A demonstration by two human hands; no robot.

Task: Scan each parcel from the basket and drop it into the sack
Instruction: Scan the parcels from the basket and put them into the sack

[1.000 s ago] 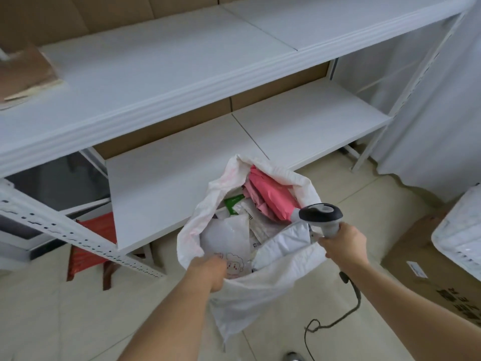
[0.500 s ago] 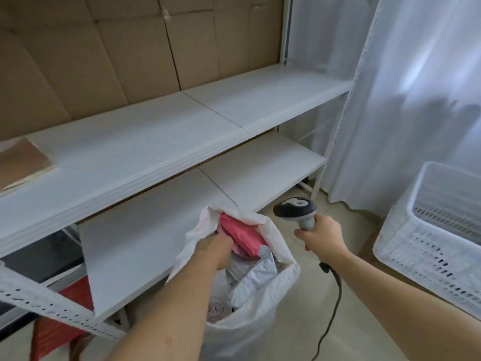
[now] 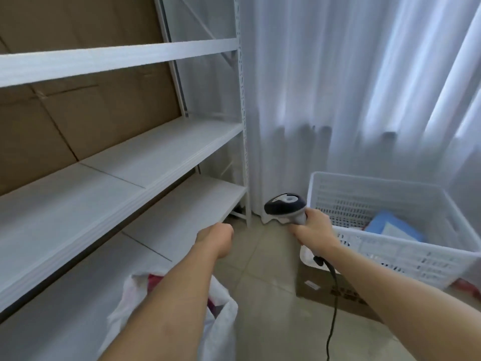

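Low at the right of the view, a white perforated basket [image 3: 390,246] sits on top of a brown cardboard box [image 3: 338,290] on the tiled floor [image 3: 265,282], close against a pale curtain [image 3: 338,87]. Inside the basket lies a blue parcel [image 3: 390,226] with a white label on it, tilted against the far corner; other contents are too hidden by the near wall to make out. The right hand [image 3: 313,226] reaches out just in front of the basket's left corner, its grip clamped round the handle of a scanner [image 3: 286,205], whose dark head with a grey top points leftward. A black cable [image 3: 331,308] hangs from the base of the handle and trails down past the box toward the bottom edge. The left hand [image 3: 217,237] is stretched forward over the floor, between the shelving and the scanner, its fingers curled in and holding nothing, apart from every object. Beneath the left forearm, at the bottom of the view, stands the white sack [image 3: 221,321] with its mouth open, and a pink parcel [image 3: 153,278] shows inside it, partly covered by the arm. White metal shelving [image 3: 125,162] runs along the left, backed by flattened brown cardboard [image 3: 78,121].
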